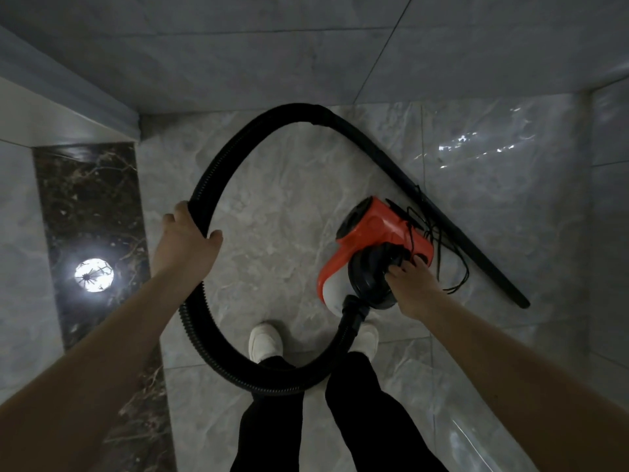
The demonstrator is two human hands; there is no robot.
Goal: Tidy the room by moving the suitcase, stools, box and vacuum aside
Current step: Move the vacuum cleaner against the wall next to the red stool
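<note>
Fingers (212, 236) clasp hose (218, 165); vacuum (371, 247) nears wall (306, 46).

Marble floor (279, 185), dark strip (92, 206).

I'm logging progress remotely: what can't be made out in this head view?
- Handle of the orange and black canister vacuum: covered by the right hand.
- Ribbed black hose: partly hidden under the left hand and forearm.
- Suitcase, stools, box: outside the frame.
- Black cord: tangled, plug not discernible.

Home interior: glossy marble floor tiles (272, 206), vacuum (374, 247).
</note>
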